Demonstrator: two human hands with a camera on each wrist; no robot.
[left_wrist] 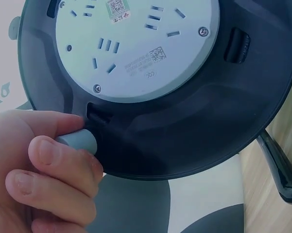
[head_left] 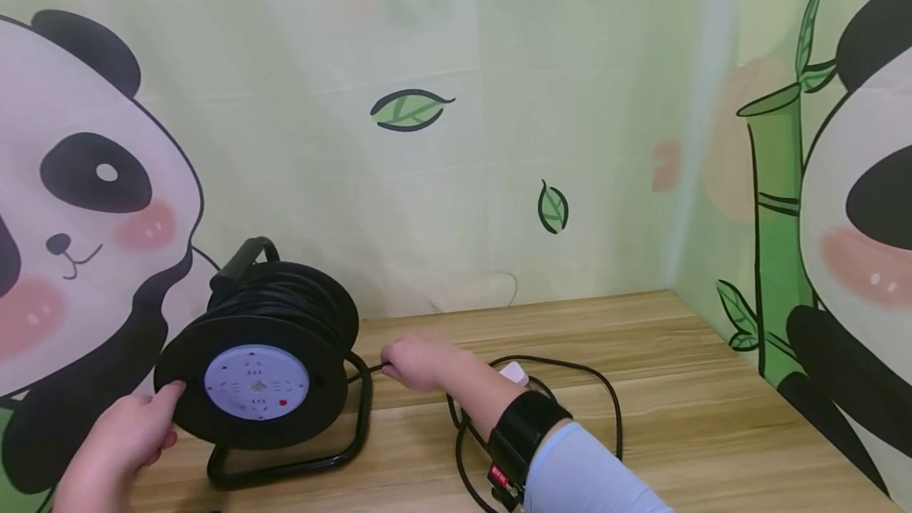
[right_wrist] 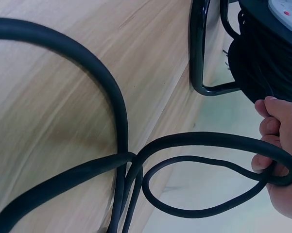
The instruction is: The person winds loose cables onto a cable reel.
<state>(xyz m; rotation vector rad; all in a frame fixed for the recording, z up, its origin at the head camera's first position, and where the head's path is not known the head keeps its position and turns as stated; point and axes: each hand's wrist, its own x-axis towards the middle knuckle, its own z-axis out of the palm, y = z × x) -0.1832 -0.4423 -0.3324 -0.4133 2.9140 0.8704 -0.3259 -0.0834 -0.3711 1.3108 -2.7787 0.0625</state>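
On the left of the table stands a black cable reel (head_left: 256,331), with a white round socket panel (head_left: 242,362) on its face and black cable wound on the drum. My left hand (head_left: 123,435) is at the reel's left edge; the left wrist view shows it holding a short grey crank knob (left_wrist: 82,141) between thumb and fingers. To the right of the drum, my right hand (head_left: 420,361) grips the black cable (right_wrist: 209,140), its fingers curled round it. A slack loop of that cable hangs from this hand in the right wrist view.
Loose loops of cable lie on the wooden table (head_left: 670,434) under and beside my right forearm, with a white plug (head_left: 514,373) among them. The reel's black tube stand (head_left: 299,465) rests on the tabletop. A panda-printed cloth (head_left: 484,180) covers the walls behind.
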